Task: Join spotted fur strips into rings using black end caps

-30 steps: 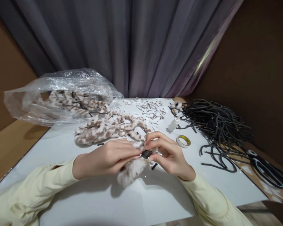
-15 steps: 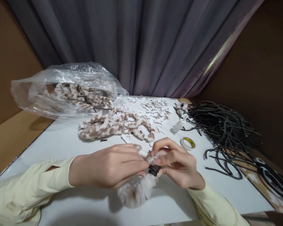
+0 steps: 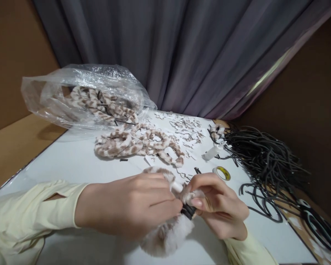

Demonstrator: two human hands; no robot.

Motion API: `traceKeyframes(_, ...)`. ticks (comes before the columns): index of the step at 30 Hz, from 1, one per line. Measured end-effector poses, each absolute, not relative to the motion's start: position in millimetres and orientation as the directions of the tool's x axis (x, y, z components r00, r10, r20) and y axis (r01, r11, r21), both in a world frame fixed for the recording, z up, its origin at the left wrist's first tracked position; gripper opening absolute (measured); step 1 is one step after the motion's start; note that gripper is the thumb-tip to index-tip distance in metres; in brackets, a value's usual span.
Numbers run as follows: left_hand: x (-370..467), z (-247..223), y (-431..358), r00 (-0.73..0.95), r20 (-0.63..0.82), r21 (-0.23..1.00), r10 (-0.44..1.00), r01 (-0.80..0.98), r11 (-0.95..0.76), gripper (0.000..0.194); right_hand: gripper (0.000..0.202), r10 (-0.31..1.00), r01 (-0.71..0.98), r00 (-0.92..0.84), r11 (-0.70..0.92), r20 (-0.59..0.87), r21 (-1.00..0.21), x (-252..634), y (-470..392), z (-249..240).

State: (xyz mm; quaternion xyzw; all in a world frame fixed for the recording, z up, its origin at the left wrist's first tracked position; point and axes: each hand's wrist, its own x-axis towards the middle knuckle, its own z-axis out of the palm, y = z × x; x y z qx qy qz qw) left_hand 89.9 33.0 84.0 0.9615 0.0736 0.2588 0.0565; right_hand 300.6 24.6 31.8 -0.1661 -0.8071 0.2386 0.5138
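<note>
A fluffy white and brown fur piece (image 3: 168, 237) hangs between my hands at the front of the white table. Dark cord (image 3: 188, 211) is bunched around its narrow part. My left hand (image 3: 132, 204) is closed on the fur piece beside the cord, its fingertips mostly hidden behind the knuckles. On the other side, my right hand (image 3: 220, 202) pinches the fur just above the cord with thumb and fingers. A small white piece (image 3: 177, 186) shows between the hands.
Finished-looking fur rings (image 3: 116, 143) lie behind my hands, beside a clear plastic bag (image 3: 44, 94) holding more. Small metal-coloured bits (image 3: 186, 127) are scattered at the back. Rightward are a white bottle (image 3: 213, 151), tape roll (image 3: 223, 173), black cords (image 3: 262, 154) and scissors (image 3: 320, 228).
Both hands and the fur piece sit slightly lower in the view, and my right hand has shifted right. The view itself has tilted a little. Two dark cord ends now show behind my right hand.
</note>
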Motion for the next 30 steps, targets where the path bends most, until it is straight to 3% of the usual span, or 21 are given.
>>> traceKeyframes(7,91,84,33,0.850,0.514,0.027,0.117,0.120,-0.992,0.031,0.021,0.475,0.141,-0.433,0.875,0.766,-0.463,299,25,31)
traceKeyframes(12,86,78,38,0.887,0.432,0.011,0.165,0.178,-0.984,0.024,0.030,0.450,0.197,-0.429,0.893,0.783,-0.405,299,29,31)
traceKeyframes(15,83,76,43,0.883,0.431,0.074,0.188,0.173,-0.982,0.019,0.034,0.437,0.216,-0.460,0.900,0.773,-0.380,299,28,32)
traceKeyframes(21,82,78,52,0.886,0.381,0.322,0.264,0.141,-0.936,0.020,0.029,0.390,0.255,-0.491,0.919,0.779,-0.300,294,27,34)
traceKeyframes(30,80,75,57,0.882,0.362,0.440,0.303,0.125,-0.889,0.017,0.034,0.416,0.212,-0.502,0.909,0.758,-0.359,291,28,29)
